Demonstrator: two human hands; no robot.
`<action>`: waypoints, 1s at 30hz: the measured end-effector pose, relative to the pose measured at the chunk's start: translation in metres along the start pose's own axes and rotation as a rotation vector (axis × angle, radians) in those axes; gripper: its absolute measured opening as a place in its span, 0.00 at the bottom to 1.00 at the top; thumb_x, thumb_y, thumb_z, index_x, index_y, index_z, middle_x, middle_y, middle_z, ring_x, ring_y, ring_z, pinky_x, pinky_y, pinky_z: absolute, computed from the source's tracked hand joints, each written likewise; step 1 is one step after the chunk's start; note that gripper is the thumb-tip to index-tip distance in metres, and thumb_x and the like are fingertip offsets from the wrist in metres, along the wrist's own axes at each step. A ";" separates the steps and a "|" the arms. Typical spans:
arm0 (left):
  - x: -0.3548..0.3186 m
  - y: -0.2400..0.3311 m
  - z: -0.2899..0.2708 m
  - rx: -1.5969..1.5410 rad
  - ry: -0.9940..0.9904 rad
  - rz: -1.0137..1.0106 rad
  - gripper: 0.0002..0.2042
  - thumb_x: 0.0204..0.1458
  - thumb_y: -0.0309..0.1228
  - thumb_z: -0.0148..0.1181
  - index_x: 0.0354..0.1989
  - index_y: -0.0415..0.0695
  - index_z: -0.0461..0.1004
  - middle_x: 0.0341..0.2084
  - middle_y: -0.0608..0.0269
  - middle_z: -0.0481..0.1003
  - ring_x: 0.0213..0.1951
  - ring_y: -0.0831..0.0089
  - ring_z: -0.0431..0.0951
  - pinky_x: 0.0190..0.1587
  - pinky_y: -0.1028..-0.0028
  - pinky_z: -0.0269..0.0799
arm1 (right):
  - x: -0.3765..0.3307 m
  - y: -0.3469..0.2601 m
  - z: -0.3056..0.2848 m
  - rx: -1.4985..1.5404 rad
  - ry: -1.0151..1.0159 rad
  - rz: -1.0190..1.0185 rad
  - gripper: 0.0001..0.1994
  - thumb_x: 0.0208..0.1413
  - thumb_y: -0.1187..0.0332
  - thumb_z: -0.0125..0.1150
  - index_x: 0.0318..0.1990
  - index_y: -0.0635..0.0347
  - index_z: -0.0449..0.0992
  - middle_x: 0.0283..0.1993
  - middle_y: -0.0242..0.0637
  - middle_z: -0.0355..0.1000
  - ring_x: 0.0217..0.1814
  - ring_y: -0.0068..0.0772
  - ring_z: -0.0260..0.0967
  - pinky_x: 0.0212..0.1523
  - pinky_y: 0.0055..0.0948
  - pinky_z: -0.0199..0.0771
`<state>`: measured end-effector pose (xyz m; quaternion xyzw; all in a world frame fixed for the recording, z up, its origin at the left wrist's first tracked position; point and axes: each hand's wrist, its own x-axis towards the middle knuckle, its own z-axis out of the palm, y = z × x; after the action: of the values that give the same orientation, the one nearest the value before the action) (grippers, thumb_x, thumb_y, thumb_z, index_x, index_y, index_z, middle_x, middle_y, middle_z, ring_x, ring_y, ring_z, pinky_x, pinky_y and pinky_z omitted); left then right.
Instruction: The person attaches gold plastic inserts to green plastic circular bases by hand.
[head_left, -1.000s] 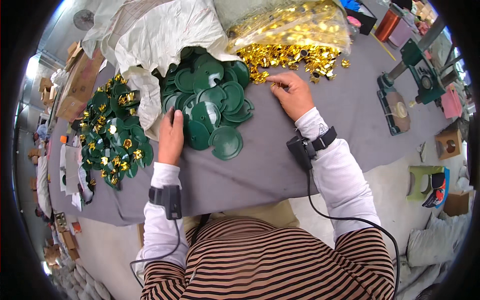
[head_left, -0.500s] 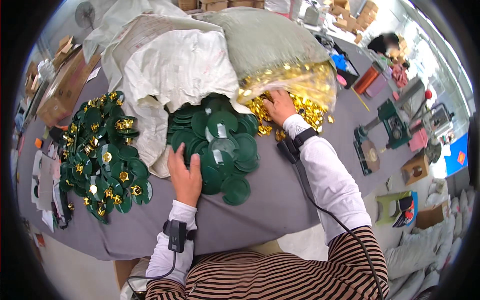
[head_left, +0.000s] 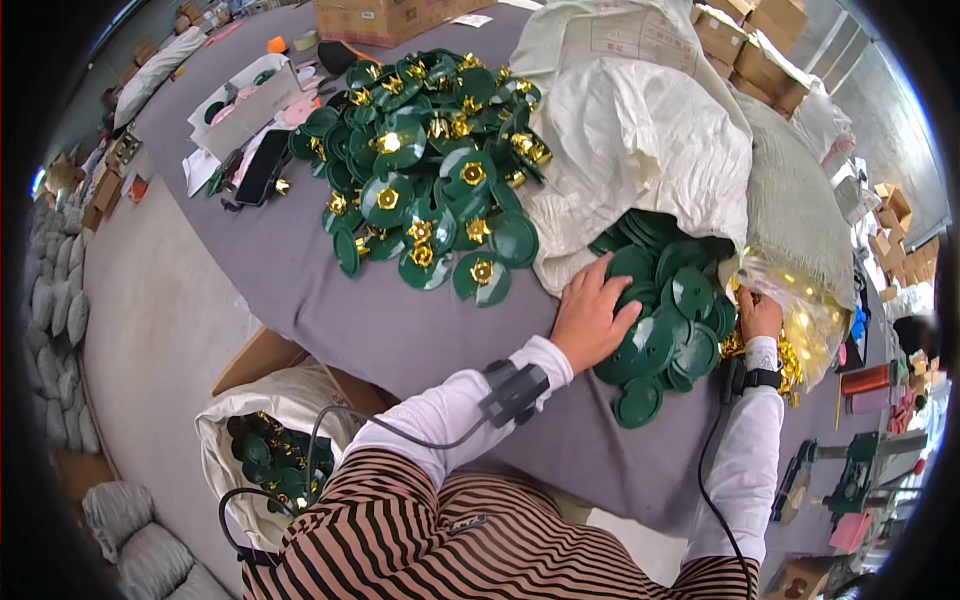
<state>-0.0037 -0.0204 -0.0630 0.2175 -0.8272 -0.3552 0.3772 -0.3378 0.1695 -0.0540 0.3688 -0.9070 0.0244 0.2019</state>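
My left hand [head_left: 592,316] lies with fingers apart on the left edge of a heap of flat dark-green plastic discs [head_left: 652,345], which spill from the mouth of a white woven sack [head_left: 645,140]. My right hand [head_left: 762,314] reaches into shiny gold pieces [head_left: 790,368] by a clear plastic bag [head_left: 815,300], right of the discs. Its fingertips are partly hidden there, so a grip cannot be made out. Left of the sack is a pile of green discs with gold crown-shaped pieces fixed on them [head_left: 420,170].
A phone [head_left: 263,168] and a white box [head_left: 240,105] lie at the table's left. On the floor, a white sack [head_left: 215,425] holds more discs with gold pieces. A green hand press [head_left: 853,470] stands at right, a cardboard box [head_left: 400,20] at the back.
The view has swung to the left, bringing the floor sack into sight. Both hands keep about the same places, the left at the discs and the right among the gold pieces.
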 end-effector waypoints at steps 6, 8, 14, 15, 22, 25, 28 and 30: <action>0.006 -0.009 -0.004 0.009 -0.045 -0.010 0.20 0.52 0.40 0.58 0.50 0.40 0.72 0.56 0.36 0.63 0.60 0.44 0.60 0.63 0.56 0.54 | -0.050 -0.053 -0.061 0.287 0.014 0.119 0.17 0.45 0.59 0.62 0.44 0.47 0.79 0.53 0.49 0.66 0.55 0.55 0.63 0.55 0.45 0.65; 0.008 -0.011 0.001 0.080 -0.019 0.052 0.20 0.51 0.39 0.58 0.48 0.38 0.72 0.54 0.34 0.64 0.56 0.43 0.64 0.60 0.57 0.58 | -0.069 -0.042 -0.053 0.310 0.161 0.031 0.16 0.42 0.61 0.64 0.42 0.47 0.80 0.52 0.47 0.67 0.55 0.53 0.62 0.55 0.45 0.64; 0.008 -0.011 0.000 0.035 -0.030 0.084 0.19 0.53 0.37 0.58 0.47 0.36 0.72 0.56 0.40 0.64 0.57 0.46 0.63 0.60 0.61 0.58 | -0.119 -0.059 -0.074 0.534 0.271 0.071 0.15 0.41 0.64 0.65 0.41 0.47 0.79 0.56 0.41 0.66 0.54 0.49 0.63 0.55 0.41 0.65; 0.006 -0.010 0.002 0.043 -0.011 0.091 0.19 0.53 0.38 0.58 0.48 0.36 0.72 0.56 0.41 0.64 0.58 0.46 0.62 0.61 0.60 0.57 | -0.125 -0.059 -0.074 0.534 0.281 0.076 0.15 0.41 0.65 0.65 0.41 0.48 0.79 0.55 0.39 0.66 0.54 0.48 0.63 0.55 0.40 0.64; -0.003 0.038 -0.012 0.316 0.130 0.366 0.16 0.52 0.37 0.60 0.47 0.43 0.74 0.56 0.54 0.67 0.61 0.52 0.61 0.63 0.57 0.50 | -0.135 -0.061 -0.081 0.898 0.315 0.036 0.16 0.42 0.70 0.67 0.42 0.58 0.77 0.49 0.41 0.70 0.52 0.42 0.67 0.52 0.33 0.67; -0.010 0.082 0.006 0.257 -0.026 0.480 0.12 0.46 0.35 0.64 0.38 0.44 0.76 0.47 0.60 0.72 0.57 0.56 0.64 0.59 0.59 0.54 | -0.132 -0.064 -0.083 0.993 0.401 0.068 0.16 0.42 0.71 0.67 0.42 0.60 0.76 0.47 0.41 0.71 0.49 0.41 0.69 0.49 0.31 0.70; -0.016 0.099 0.037 0.297 -0.161 0.545 0.11 0.42 0.34 0.67 0.32 0.44 0.77 0.42 0.62 0.73 0.54 0.58 0.67 0.57 0.60 0.56 | -0.129 -0.063 -0.077 1.072 0.399 0.103 0.16 0.43 0.71 0.67 0.42 0.60 0.76 0.49 0.41 0.71 0.51 0.40 0.68 0.51 0.32 0.69; -0.015 0.094 0.047 0.348 -0.203 0.543 0.10 0.40 0.34 0.68 0.30 0.45 0.77 0.41 0.63 0.73 0.52 0.60 0.68 0.56 0.60 0.57 | -0.129 -0.064 -0.076 0.919 0.422 0.063 0.15 0.44 0.71 0.67 0.42 0.60 0.76 0.50 0.42 0.71 0.54 0.40 0.67 0.53 0.33 0.67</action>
<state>-0.0392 0.0703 -0.0208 0.0137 -0.9365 -0.1150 0.3309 -0.1845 0.2222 -0.0402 0.3791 -0.7528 0.5010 0.1966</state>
